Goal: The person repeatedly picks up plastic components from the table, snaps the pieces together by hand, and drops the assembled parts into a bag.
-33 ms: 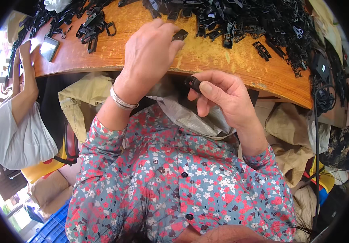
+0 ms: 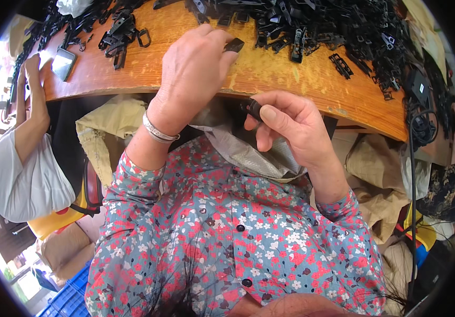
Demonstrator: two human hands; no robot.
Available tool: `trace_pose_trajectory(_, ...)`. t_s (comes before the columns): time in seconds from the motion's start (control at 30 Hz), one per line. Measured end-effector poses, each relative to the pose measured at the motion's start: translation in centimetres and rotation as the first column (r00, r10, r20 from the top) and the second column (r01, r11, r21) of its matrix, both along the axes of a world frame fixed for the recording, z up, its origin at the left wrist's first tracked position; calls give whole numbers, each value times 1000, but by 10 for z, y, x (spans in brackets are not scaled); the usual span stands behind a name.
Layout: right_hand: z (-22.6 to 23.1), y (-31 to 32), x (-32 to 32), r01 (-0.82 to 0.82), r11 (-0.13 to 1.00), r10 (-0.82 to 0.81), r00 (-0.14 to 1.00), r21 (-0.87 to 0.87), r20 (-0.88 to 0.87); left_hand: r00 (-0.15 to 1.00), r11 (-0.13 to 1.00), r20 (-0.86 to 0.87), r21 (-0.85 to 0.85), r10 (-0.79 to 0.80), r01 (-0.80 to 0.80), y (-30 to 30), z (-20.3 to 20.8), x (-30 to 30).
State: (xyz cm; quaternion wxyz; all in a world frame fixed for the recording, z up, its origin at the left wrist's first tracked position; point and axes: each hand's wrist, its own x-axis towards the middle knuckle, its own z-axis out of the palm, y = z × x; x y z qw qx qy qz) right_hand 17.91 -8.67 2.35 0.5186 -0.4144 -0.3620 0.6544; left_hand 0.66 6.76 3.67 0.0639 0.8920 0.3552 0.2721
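Note:
My left hand [image 2: 193, 76], a bracelet at its wrist, is over the near part of the wooden table. Its fingers are closed, and a small flat black plastic piece [image 2: 233, 45] sticks out between thumb and forefinger. Just off the table's front edge, my right hand [image 2: 296, 124] pinches a small curved black plastic part [image 2: 249, 108] between thumb and fingers. Fingers cover some of each part, so their exact kind cannot be made out. A large pile of black plastic parts [image 2: 312, 26] lies beyond my hands.
A smaller heap of black parts [image 2: 119, 39] and a phone-like slab [image 2: 63, 64] lie on the wooden table [image 2: 280, 79] at left. Another person's arm [image 2: 36, 103] rests at the left edge. A pale woven sack [image 2: 238, 148] hangs below my hands. A black cable [image 2: 413, 179] runs down at right.

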Motion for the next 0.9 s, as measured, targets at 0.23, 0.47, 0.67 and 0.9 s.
trace_pose_trajectory(0.23, -3, 7, 0, 186, 980, -176, 975, 70, -136, 912, 786, 409, -567, 9, 246, -1, 6, -13)
trace_pose_trajectory(0.47, -5, 18, -10, 407, 893, -414, 910, 192, -4, 661, 276, 727, -685, 189, 675, -25, 0, -15)
trace_pose_trajectory(0.67, 0, 16, -19, 396, 872, -463, 856, 286, 228, 666, 343, 726, -678, 170, 650, -33, -6, -6)
trace_pose_trajectory(0.9, 0, 20, -11, 318, 824, -540, 691, 469, 480, 660, 400, 711, -693, 243, 600, -50, 10, 1)
